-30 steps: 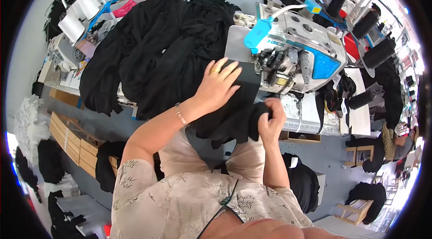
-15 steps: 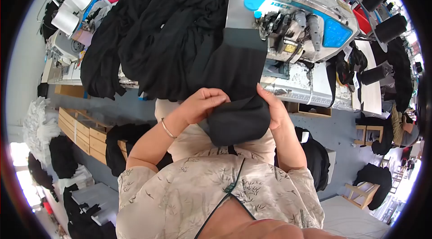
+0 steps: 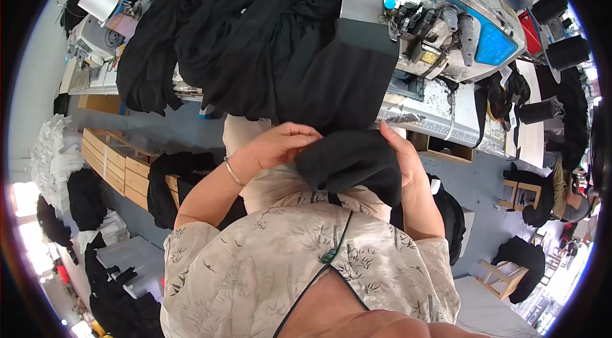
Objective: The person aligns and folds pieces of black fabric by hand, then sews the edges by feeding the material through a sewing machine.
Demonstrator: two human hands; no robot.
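A piece of black fabric point(image 3: 350, 159) hangs over my lap between both hands, its upper part running up onto the table below the sewing machine point(image 3: 440, 26). My left hand point(image 3: 290, 143), with a bangle on the wrist, pinches the fabric's left edge between thumb and fingers. On the opposite side my right hand point(image 3: 406, 153) grips the right edge, thumb upward; its other fingers are partly hidden behind the cloth. A large heap of black fabric point(image 3: 236, 32) covers the table to the left of the machine.
White thread cones point(image 3: 99, 3) stand at the upper left, black ones point(image 3: 567, 51) at the right. The table edge point(image 3: 440, 128) runs just beyond my hands. A wooden bench point(image 3: 115, 169) is on the left. At the far right sits another person point(image 3: 574, 201).
My right hand has shifted slightly right and down with its edge of the fabric. The hanging part has changed shape and drapes further right. The view has also shifted a little.
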